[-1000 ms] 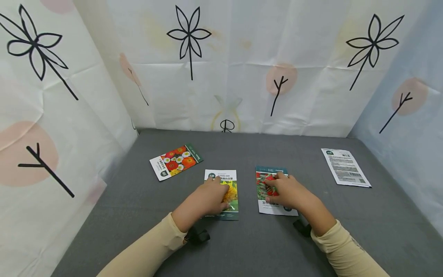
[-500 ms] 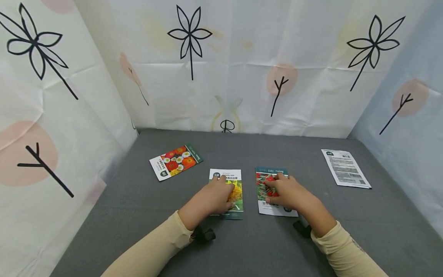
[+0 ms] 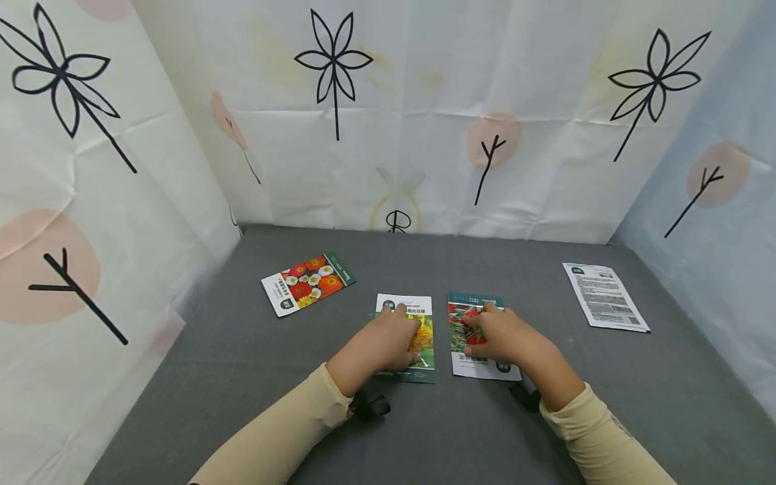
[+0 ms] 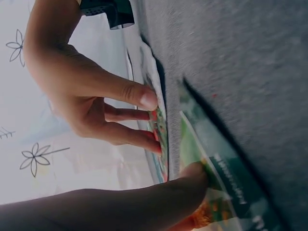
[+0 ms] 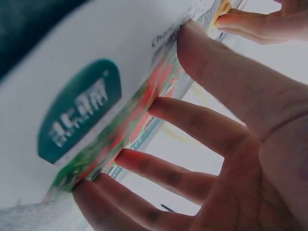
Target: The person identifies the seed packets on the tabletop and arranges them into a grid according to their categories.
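My left hand (image 3: 388, 340) rests its fingertips on a seed packet with yellow flowers (image 3: 426, 342), which lies flat on the grey table. Its thumb (image 4: 195, 178) touches the packet's green end in the left wrist view. Just to the right, my right hand (image 3: 512, 340) presses spread fingertips on a seed packet with red flowers (image 3: 459, 337). In the right wrist view, the thumb and fingers (image 5: 192, 120) touch this packet's printed face without curling round it. A narrow strip of table separates the two packets, both partly covered by the hands.
A seed packet with red, orange and white flowers (image 3: 312, 283) lies slanted at the back left. Another packet, text side up (image 3: 606, 296), lies at the right. Printed cloth walls (image 3: 424, 155) border the grey table (image 3: 455, 438) at the back and sides.
My left hand has slid the yellow-flower packet to the right, closer to the red-flower packet. The right hand and its packet have stayed almost in place.
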A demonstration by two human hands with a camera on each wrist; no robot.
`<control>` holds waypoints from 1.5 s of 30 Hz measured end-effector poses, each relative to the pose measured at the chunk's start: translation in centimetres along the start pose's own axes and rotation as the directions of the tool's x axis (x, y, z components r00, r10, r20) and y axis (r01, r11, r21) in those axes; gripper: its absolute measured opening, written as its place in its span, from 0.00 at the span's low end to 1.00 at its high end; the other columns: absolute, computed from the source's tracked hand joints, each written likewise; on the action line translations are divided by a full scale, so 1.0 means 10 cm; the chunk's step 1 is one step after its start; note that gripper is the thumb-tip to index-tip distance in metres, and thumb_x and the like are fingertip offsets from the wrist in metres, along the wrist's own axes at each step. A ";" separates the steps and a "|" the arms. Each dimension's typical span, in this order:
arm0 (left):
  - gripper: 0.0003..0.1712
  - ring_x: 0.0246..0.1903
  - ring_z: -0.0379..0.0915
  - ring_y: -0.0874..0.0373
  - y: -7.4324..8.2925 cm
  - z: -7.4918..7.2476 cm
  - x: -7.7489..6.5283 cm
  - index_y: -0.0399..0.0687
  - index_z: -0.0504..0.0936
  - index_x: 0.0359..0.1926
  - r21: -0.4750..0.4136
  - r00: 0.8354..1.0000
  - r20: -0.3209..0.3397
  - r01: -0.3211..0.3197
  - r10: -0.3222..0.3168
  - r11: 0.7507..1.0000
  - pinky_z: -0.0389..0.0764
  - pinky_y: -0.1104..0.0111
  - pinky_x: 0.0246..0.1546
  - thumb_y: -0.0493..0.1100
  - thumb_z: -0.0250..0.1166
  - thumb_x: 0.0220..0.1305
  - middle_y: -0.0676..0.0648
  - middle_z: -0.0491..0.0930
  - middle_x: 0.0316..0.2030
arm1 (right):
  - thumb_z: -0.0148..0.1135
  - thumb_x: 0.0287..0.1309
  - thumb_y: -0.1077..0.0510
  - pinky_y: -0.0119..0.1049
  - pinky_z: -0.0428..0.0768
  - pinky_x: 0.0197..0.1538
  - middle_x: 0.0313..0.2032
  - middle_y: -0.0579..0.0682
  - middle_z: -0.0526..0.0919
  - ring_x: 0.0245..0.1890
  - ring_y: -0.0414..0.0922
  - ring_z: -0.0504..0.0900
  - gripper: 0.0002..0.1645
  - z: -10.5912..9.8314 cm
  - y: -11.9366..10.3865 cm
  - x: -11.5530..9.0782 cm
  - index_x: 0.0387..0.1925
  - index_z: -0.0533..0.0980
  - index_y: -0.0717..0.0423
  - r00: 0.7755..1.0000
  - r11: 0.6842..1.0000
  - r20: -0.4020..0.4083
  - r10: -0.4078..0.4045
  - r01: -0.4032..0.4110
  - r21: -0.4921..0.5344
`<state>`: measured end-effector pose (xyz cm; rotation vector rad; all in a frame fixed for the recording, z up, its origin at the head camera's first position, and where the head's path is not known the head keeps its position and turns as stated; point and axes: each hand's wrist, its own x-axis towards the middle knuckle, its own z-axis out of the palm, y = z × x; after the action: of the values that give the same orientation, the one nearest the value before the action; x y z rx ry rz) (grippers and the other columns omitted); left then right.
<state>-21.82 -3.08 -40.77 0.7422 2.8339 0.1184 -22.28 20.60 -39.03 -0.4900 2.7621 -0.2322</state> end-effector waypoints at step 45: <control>0.30 0.54 0.77 0.48 0.04 0.04 0.04 0.58 0.86 0.63 0.044 0.998 -0.064 -0.009 0.011 0.999 0.86 0.48 0.49 0.66 0.71 0.67 0.42 0.80 0.61 | 0.78 0.59 0.38 0.61 0.83 0.48 0.60 0.60 0.79 0.53 0.59 0.84 0.38 -0.07 0.03 0.03 0.67 0.81 0.46 0.999 0.996 0.033 -0.025 0.028 -0.088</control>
<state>-21.88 -2.48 -41.19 0.7752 2.9027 0.0843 -22.91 20.83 -38.55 -0.5483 2.7450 -0.1073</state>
